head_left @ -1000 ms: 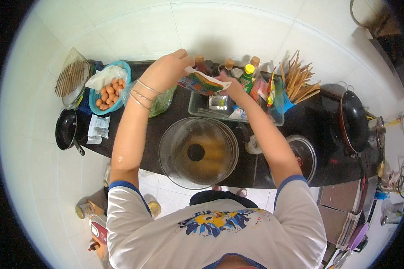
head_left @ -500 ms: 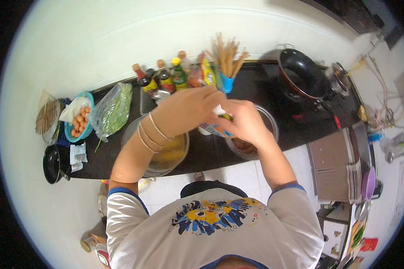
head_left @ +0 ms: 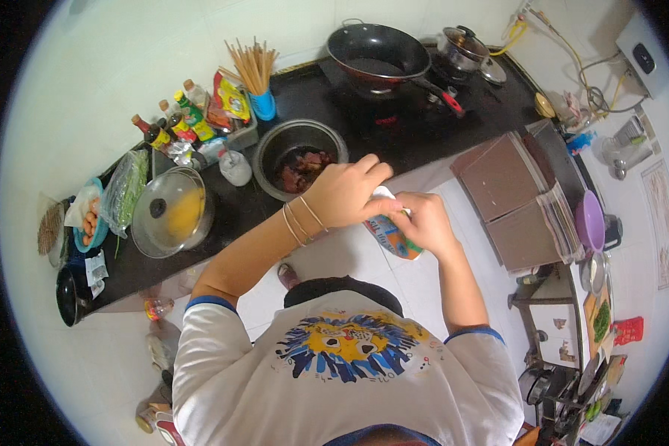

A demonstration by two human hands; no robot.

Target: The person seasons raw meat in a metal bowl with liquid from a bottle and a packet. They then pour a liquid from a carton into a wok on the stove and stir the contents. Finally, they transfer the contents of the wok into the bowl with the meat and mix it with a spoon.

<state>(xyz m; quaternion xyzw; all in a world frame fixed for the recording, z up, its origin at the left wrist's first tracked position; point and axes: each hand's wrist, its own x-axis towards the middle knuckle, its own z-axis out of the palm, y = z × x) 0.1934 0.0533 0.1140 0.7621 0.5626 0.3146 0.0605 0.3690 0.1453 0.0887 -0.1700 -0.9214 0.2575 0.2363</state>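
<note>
In front of my chest both hands are on a colourful plastic packet (head_left: 391, 236), blue, green and orange, which hangs over the floor just past the counter edge. My right hand (head_left: 426, 221) is closed round its upper right side. My left hand (head_left: 349, 192) is closed at the top, by a small white piece (head_left: 383, 194) that I cannot identify; its fingertips are partly hidden. Beyond my left hand is a dark round bowl (head_left: 264, 149) holding pieces of dark red meat (head_left: 305, 169). A white-filled jar (head_left: 235, 168) stands left of that bowl.
A glass-lidded bowl (head_left: 145, 230) with yellow food stands to the left. Behind are sauce bottles (head_left: 189, 115), and chopsticks in a blue cup (head_left: 262, 105). A wok (head_left: 379, 52) and a steel pot (head_left: 461, 52) are at the back. Brown cabinet doors (head_left: 502, 201) are at right.
My hands and the packet have moved nearer to me, off the counter and over the floor. The view has turned rightward, and the meat bowl now shows fully.
</note>
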